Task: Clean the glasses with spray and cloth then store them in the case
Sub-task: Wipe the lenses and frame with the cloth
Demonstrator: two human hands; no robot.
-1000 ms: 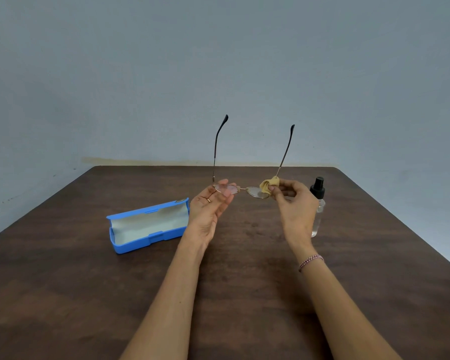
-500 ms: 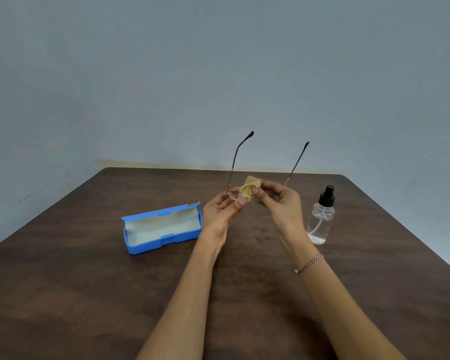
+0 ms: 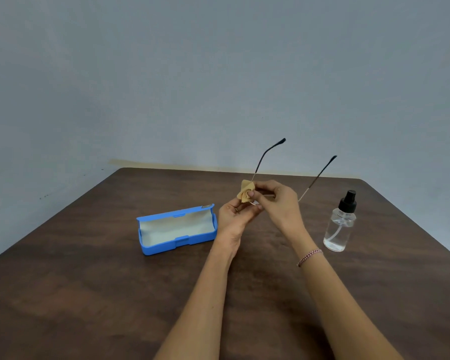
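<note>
Cloth (image 3: 245, 194) on glasses (image 3: 260, 162), prob. lens.

Dark wooden table (image 3: 89, 294): open blue case (image 3: 177, 229) left, spray bottle (image 3: 339, 224) right.

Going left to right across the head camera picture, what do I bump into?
Open blue plastic glasses case → left hand → right hand → clear spray bottle with black pump top. The tan cloth and wire-framed glasses overlap the hands, so they're skipped.

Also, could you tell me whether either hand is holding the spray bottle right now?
No, the spray bottle stands by itself on the table, clear of the right hand.
</note>
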